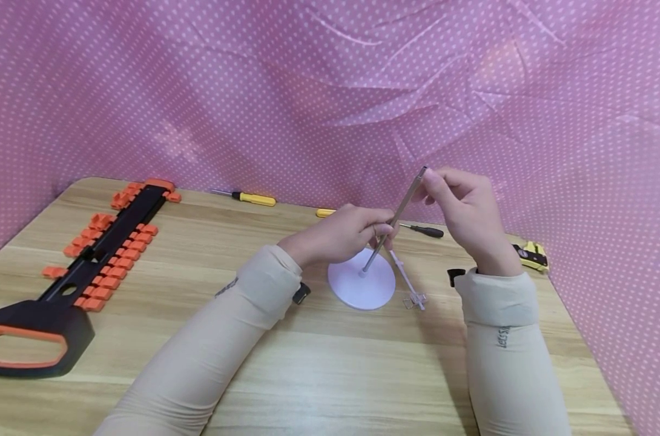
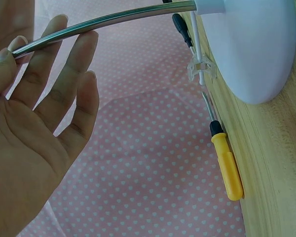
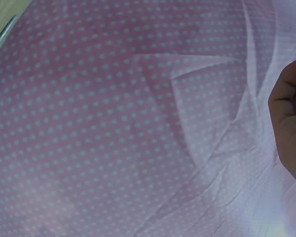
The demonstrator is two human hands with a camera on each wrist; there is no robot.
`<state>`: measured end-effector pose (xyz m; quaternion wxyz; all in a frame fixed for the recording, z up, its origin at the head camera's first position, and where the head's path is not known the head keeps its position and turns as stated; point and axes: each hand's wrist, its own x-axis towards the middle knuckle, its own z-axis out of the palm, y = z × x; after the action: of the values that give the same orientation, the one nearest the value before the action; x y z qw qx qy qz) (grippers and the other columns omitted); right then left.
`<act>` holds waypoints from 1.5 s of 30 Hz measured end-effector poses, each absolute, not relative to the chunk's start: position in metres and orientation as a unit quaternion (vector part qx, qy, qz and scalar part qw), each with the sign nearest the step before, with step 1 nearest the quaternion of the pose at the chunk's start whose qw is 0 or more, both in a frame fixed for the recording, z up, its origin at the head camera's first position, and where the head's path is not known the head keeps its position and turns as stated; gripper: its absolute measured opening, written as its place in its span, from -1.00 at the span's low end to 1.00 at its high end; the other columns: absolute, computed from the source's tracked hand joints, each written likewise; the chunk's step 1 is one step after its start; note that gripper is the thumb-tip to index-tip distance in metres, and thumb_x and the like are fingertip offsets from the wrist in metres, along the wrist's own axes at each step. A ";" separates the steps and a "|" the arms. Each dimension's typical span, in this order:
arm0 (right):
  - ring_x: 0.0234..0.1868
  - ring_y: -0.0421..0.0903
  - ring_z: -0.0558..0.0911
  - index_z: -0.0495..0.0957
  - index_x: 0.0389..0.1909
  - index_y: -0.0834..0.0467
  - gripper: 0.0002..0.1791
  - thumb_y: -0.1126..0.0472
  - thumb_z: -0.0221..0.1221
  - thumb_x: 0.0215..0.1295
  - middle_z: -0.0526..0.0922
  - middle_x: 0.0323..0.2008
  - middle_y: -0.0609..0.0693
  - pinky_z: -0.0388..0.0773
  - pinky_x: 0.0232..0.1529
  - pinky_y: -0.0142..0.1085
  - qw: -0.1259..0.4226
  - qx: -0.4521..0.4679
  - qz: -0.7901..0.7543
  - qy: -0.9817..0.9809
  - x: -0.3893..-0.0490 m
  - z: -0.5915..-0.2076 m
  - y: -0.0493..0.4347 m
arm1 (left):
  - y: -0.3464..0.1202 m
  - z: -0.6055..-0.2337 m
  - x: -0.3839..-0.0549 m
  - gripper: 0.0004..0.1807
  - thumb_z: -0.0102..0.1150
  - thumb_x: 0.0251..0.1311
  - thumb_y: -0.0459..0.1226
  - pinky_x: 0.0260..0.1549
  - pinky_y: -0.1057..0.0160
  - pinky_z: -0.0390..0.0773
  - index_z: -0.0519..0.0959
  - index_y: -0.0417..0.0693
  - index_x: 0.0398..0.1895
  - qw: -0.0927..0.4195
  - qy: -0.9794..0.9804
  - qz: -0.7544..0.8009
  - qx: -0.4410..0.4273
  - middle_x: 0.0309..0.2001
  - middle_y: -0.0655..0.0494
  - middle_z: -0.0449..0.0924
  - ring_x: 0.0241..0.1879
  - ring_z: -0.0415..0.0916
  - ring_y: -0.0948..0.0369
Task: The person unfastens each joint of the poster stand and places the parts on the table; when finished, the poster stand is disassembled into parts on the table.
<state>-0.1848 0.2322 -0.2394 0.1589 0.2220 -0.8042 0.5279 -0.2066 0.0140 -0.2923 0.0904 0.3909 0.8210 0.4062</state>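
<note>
A thin metal rod (image 1: 395,218) rises at a slant from a white round base (image 1: 363,293) on the table. My left hand (image 1: 352,233) holds the rod partway up, thumb on one side and fingers on the other; the left wrist view shows the fingers (image 2: 59,94) spread along it. At the rod's top end, my right hand (image 1: 466,209) pinches it between thumb and fingertips. Only part of the right hand (image 3: 291,118) shows at the edge of the right wrist view. Beside the base lies a thin white stick (image 1: 403,272) with clear clips (image 2: 201,68).
At the left lies a black rack (image 1: 128,224) with orange clips. Along the back edge are a yellow screwdriver (image 1: 256,199), another yellow handle (image 1: 324,213) and a dark screwdriver (image 1: 430,232). A yellow-black tool (image 1: 533,257) lies far right. Pink dotted cloth (image 1: 330,91) hangs behind.
</note>
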 end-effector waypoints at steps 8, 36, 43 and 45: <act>-0.38 -0.07 0.65 0.70 -0.38 0.45 -0.60 0.29 0.09 0.62 0.77 -0.47 -0.01 0.63 -0.21 -0.36 0.162 0.265 0.540 -0.783 -0.178 -0.235 0.227 | 0.013 -0.291 -0.206 -0.75 -0.09 0.68 -0.18 -0.01 0.26 0.71 0.62 0.03 -0.07 0.100 0.822 0.408 0.385 -0.12 0.11 0.81 -0.11 0.73 0.24; -0.29 -0.12 0.66 0.68 -0.11 0.44 -0.79 0.42 0.09 0.59 0.79 -0.28 -0.02 0.63 -0.19 -0.31 0.142 0.319 0.482 -0.804 -0.171 -0.235 0.224 | 0.012 -0.292 -0.206 -0.75 -0.13 0.70 -0.16 -0.08 0.23 0.67 0.61 0.09 0.00 0.098 0.824 0.401 0.388 -0.14 0.25 0.79 -0.13 0.70 0.26; -0.30 -0.12 0.67 0.70 -0.11 0.42 -0.79 0.43 0.08 0.59 0.79 -0.28 -0.06 0.67 -0.18 -0.37 0.143 0.324 0.471 -0.808 -0.172 -0.235 0.225 | 0.012 -0.292 -0.207 -0.72 -0.11 0.70 -0.15 -0.02 0.22 0.68 0.61 0.10 0.15 0.101 0.824 0.397 0.391 -0.13 0.27 0.79 -0.09 0.71 0.26; -0.30 -0.12 0.68 0.70 -0.09 0.42 -0.79 0.43 0.09 0.59 0.80 -0.28 -0.09 0.67 -0.18 -0.39 0.144 0.322 0.466 -0.811 -0.171 -0.235 0.226 | 0.011 -0.292 -0.208 -0.73 -0.05 0.68 -0.14 0.05 0.20 0.68 0.61 0.13 0.21 0.103 0.826 0.391 0.394 -0.07 0.25 0.80 -0.02 0.72 0.25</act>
<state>-0.1714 0.2261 -0.2351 0.1441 0.3217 -0.8114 0.4662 -0.2079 0.0108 -0.2918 0.1028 0.3941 0.8255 0.3906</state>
